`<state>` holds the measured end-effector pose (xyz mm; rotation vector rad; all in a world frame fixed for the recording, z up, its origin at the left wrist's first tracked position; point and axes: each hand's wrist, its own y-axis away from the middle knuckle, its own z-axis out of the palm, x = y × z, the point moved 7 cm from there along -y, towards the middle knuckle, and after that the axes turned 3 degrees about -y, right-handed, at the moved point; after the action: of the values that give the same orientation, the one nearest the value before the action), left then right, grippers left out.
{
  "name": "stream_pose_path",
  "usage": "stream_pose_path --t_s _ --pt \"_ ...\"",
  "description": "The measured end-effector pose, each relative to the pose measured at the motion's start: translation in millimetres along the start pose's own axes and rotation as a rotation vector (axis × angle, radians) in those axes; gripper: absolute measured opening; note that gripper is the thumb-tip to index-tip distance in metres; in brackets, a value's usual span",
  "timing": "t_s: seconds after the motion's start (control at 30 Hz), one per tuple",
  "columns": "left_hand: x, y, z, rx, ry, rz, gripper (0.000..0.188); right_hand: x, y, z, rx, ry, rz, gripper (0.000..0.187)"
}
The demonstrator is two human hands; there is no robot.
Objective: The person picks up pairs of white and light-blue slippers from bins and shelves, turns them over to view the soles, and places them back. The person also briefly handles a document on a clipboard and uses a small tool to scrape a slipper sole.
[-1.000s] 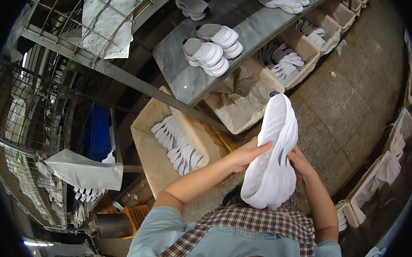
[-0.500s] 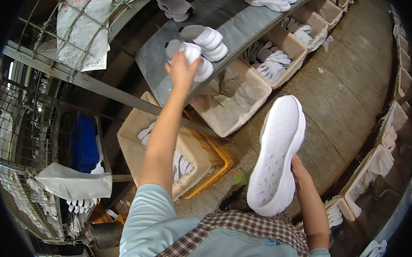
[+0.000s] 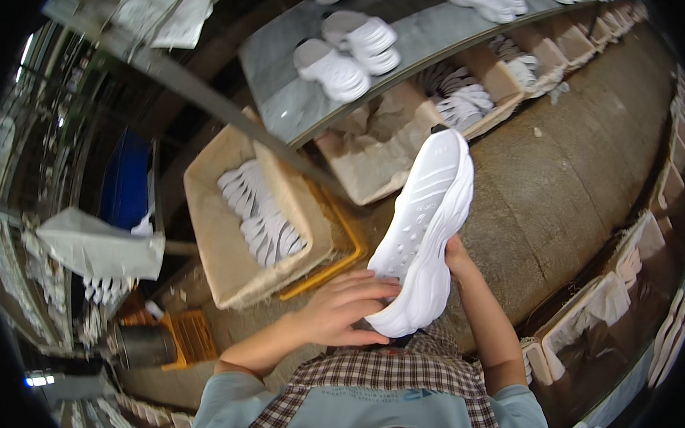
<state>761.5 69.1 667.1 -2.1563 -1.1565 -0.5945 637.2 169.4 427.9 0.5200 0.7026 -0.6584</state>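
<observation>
A white shoe sole (image 3: 417, 241) with small holes in its bed and a dark tab at its far tip is held upright and tilted in front of my chest. My right hand (image 3: 460, 262) grips its right side; most of those fingers are hidden behind it. At the lower left end, my left hand (image 3: 347, 308) has its fingers over the rim into the hollow, the thumb by the outer edge. On the grey table (image 3: 283, 112) beyond, white soles (image 3: 331, 70) lie stacked, with another stack (image 3: 360, 41) beside them.
A cloth-lined bin (image 3: 203, 210) holding rows of white soles stands left, against a yellow crate (image 3: 352, 252). More lined bins (image 3: 419, 128) sit under the table edge. A metal post (image 3: 164, 68) slants across the left. Further bins (image 3: 554, 342) line the right.
My left hand has left the stack on the table and come back to the sole's lower end. The sole has shifted slightly left and up, still in my right hand. The view has shifted.
</observation>
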Motion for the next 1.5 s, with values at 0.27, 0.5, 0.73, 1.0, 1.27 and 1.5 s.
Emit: stream_pose_path --t_s 0.27,0.5,0.73,1.0,1.27,1.5 --pt "-126 114 -3 0.620 0.696 -0.914 0.079 40 -16 100 -0.239 0.098 0.189 0.120" --pt "-164 183 -38 0.600 0.722 -0.751 0.097 119 -54 189 -0.341 0.220 0.255 0.113" --pt "-245 310 -153 0.882 0.777 -0.979 0.099 148 -121 301 -0.263 0.340 0.270 0.077" --pt "-351 376 -250 0.531 -0.354 -1.121 0.093 253 -188 357 0.142 0.231 0.479 0.056" --pt "-410 407 -191 0.278 -0.844 -0.713 0.087 442 -194 286 0.082 0.720 1.115 0.041" --pt "-479 507 -60 -0.186 -0.321 -1.159 0.091 475 -207 280 -1.119 1.586 0.718 0.045"
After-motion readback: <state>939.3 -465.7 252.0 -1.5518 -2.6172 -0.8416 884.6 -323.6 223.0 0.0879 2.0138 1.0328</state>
